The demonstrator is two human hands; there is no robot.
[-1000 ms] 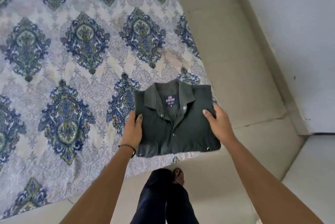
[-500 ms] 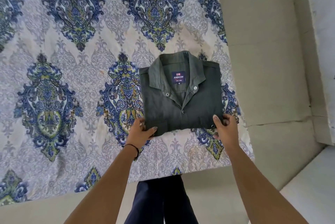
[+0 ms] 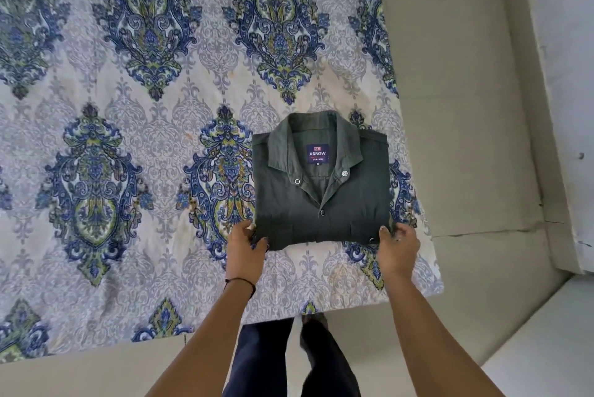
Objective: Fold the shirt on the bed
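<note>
A dark green shirt (image 3: 324,200) lies folded into a neat rectangle on the bed, collar away from me and a blue label showing inside the neck. The bed (image 3: 135,146) is covered by a white sheet with blue and green ornaments. My left hand (image 3: 246,247) pinches the shirt's near left corner. My right hand (image 3: 397,245) pinches the near right corner, thumb on top of the cloth. Both forearms reach in from the bottom of the view.
The bed's near edge (image 3: 225,322) runs just in front of my dark trousers (image 3: 289,361). Beige floor tiles (image 3: 466,107) lie to the right of the bed, and a pale wall (image 3: 565,43) rises at the far right.
The folded shirt was held up over the bed's edge; it has been carried forward and laid flat on the sheet. My hands slid from its sides to its near corners.
</note>
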